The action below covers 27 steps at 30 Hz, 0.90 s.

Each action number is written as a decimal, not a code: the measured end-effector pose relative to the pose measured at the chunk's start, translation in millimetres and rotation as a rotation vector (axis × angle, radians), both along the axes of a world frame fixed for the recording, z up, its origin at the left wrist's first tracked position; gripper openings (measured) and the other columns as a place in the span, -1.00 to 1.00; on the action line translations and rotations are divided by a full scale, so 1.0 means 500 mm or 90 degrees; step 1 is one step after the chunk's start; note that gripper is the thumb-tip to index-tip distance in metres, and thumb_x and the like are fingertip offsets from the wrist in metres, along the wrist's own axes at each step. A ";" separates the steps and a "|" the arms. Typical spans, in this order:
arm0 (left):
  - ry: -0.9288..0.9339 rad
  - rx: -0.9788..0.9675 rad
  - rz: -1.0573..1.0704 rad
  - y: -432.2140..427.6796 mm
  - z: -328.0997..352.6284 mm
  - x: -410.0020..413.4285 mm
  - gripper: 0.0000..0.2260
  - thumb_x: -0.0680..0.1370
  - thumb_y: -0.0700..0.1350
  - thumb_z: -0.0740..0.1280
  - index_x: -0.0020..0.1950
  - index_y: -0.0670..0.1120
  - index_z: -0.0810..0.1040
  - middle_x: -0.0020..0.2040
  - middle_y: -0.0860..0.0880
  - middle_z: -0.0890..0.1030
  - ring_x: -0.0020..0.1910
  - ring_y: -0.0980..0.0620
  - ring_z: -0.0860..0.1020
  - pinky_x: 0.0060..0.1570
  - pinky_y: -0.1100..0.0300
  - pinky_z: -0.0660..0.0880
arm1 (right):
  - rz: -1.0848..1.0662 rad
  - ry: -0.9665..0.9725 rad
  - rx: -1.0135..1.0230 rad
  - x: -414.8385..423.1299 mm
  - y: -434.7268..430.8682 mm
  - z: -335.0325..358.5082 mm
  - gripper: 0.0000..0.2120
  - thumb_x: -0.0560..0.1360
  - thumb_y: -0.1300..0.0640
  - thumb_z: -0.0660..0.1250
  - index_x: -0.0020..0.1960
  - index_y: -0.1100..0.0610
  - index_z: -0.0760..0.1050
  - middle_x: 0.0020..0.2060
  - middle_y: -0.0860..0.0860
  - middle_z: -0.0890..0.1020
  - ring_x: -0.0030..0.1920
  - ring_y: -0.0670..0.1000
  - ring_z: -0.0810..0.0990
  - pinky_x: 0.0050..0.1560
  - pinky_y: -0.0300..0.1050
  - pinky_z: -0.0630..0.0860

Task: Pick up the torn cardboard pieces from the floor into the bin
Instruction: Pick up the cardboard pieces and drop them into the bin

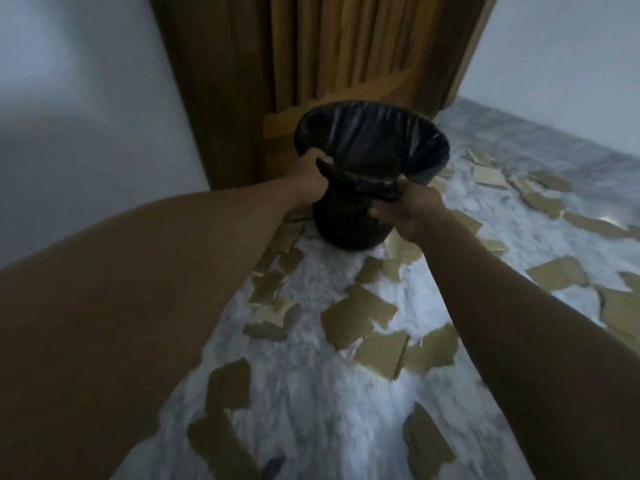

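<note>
A black ribbed bin (349, 220) lined with a dark plastic bag stands on the marble floor in front of a wooden door. My left hand (310, 180) grips the bin's near-left rim. My right hand (410, 209) holds the near-right rim and the bag's edge. Several torn brown cardboard pieces lie scattered on the floor, the largest (356, 318) in the middle below the bin, others (381, 353) beside it and more (488, 176) to the bin's right. A few bits seem to lie inside the bin.
A brown wooden door (329, 64) with its frame rises behind the bin. White walls (69, 98) stand left and right. The white-grey marble floor (311, 427) runs toward me, with cardboard bits along both my forearms.
</note>
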<state>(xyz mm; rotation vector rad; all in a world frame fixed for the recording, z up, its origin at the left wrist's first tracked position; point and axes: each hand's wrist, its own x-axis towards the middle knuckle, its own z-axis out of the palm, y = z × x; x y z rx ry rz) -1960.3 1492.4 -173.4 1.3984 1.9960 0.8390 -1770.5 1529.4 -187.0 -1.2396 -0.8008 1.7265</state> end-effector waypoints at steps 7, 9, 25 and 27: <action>-0.056 0.148 -0.023 0.063 -0.091 -0.008 -0.29 0.56 -0.26 0.22 0.61 0.02 -0.06 0.50 -0.09 0.29 0.41 -0.14 0.34 0.35 -0.03 0.35 | 0.035 -0.257 0.077 -0.030 -0.007 0.019 -0.79 0.56 0.33 0.28 0.16 0.36 0.54 0.05 0.42 0.58 -0.11 0.22 0.57 -0.02 0.14 0.62; -0.061 0.286 -0.005 0.038 -0.145 0.014 -0.22 0.54 -0.23 0.26 0.61 -0.03 -0.17 0.55 -0.10 0.22 0.46 -0.11 0.27 0.41 -0.06 0.31 | -0.014 -0.287 0.087 -0.038 -0.022 -0.013 -0.82 0.55 0.30 0.31 0.15 0.18 0.51 0.08 0.23 0.63 -0.01 0.18 0.65 0.03 0.15 0.65; 0.305 -0.282 -0.220 -0.175 -0.386 0.169 -0.23 0.38 0.28 0.43 0.43 -0.08 0.28 0.37 -0.10 0.37 0.35 -0.16 0.34 0.29 -0.12 0.26 | 0.111 -0.867 -0.023 0.063 -0.357 -0.366 -0.19 0.42 0.01 0.52 0.46 0.12 0.10 0.34 0.22 0.36 0.25 0.34 0.48 0.07 0.16 0.52; 0.286 -0.261 -0.221 -0.188 -0.381 0.172 -0.28 0.46 0.16 0.42 0.47 -0.11 0.19 0.38 -0.14 0.40 0.35 -0.20 0.35 0.29 -0.12 0.25 | 0.043 -0.823 0.017 0.055 -0.373 -0.370 -0.22 0.38 0.17 0.53 0.39 0.07 0.09 0.16 0.18 0.51 0.08 0.26 0.58 0.00 0.19 0.60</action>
